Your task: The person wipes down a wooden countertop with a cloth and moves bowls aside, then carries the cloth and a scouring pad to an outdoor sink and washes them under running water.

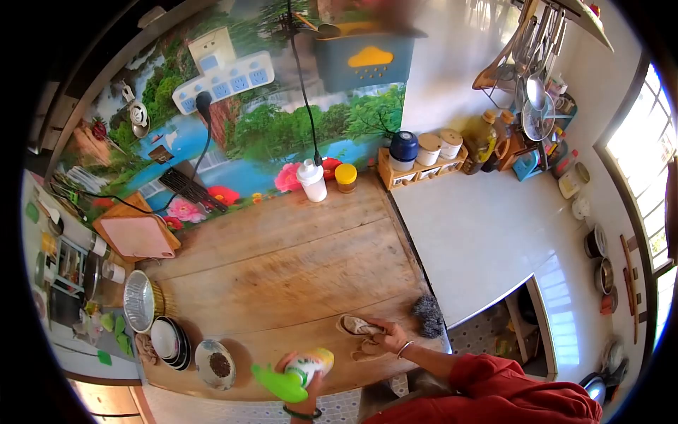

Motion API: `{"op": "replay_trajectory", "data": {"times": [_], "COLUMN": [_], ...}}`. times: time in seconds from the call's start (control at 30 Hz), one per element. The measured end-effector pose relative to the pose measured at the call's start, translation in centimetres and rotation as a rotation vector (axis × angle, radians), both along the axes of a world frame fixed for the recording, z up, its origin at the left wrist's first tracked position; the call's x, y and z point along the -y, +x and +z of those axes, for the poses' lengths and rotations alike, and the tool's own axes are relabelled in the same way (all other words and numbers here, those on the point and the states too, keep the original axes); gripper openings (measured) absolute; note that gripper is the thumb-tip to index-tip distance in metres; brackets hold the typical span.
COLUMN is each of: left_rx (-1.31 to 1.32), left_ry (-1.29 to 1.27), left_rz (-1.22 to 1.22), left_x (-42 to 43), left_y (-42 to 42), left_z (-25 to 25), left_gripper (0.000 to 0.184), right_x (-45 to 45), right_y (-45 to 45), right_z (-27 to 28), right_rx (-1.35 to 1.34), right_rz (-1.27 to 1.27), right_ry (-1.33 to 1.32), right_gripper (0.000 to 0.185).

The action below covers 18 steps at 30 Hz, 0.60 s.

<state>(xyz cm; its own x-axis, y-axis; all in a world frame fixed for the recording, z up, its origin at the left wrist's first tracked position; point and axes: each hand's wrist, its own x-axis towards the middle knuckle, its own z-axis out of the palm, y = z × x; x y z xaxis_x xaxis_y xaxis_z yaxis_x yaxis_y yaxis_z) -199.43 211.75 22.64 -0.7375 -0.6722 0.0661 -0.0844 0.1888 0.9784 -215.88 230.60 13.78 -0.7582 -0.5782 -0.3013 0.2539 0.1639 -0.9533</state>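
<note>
My left hand (304, 396) is wrapped around a white bottle (308, 366) with a bright green top and a yellow end. It is held tilted over the front edge of the wooden table, slightly blurred. Pinched in my right hand (390, 338) is a crumpled beige cloth (357, 326), which rests on the tabletop. A dark grey scouring pad (426, 316) lies right of that hand. To the left of the bottle stands a pale bowl (205, 366) with something dark brown and crumbly in it.
Stacked bowls (165, 338) and a fluted metal basin (134, 302) stand on the left of the wooden table (282, 272). A white bottle (312, 182) and yellow-lidded jar (346, 178) are at the back. A white counter (470, 226) adjoins on the right.
</note>
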Motion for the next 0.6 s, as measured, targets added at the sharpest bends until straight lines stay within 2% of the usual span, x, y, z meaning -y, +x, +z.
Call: {"op": "replay_trajectory", "data": {"times": [0.1,0.17,0.23,0.33,0.47,0.57,0.6], "left_rx": [-0.148,-0.071,-0.130,-0.162,-0.116,-0.141,-0.144], "left_ry": [0.000,0.269,0.409,0.348,0.339,0.214,0.208], "left_rz": [-0.070,-0.066,-0.023,-0.011,-0.019,0.008,0.000], "left_x": [2.6,4.7,5.4,8.2,9.5,10.5,11.1], "left_y": [-4.9,-7.8,-11.1,-14.5,-18.6,-21.3,-22.0], "left_z": [0.1,0.5,2.9,1.9,3.7,3.1,2.3], "left_gripper": [0.056,0.052,0.051,0.050,0.049,0.049,0.049], "right_x": [-0.2,-0.1,0.0,0.3,0.9,0.8,0.5], "right_y": [-0.3,-1.3,-2.9,-6.0,-11.9,-15.5,-16.4], "right_z": [-1.4,-2.0,-1.9,-1.7,0.5,-1.8,-2.5], "right_rx": [0.131,0.193,0.121,0.125,0.107,0.110,0.303], "right_rz": [-0.113,-0.125,-0.166,-0.201,-0.260,-0.323,-0.390], "right_ry": [-0.087,-0.176,-0.115,-0.136,-0.157,-0.188,-0.205], "right_gripper": [0.045,0.044,0.042,0.041,0.043,0.042,0.041]}}
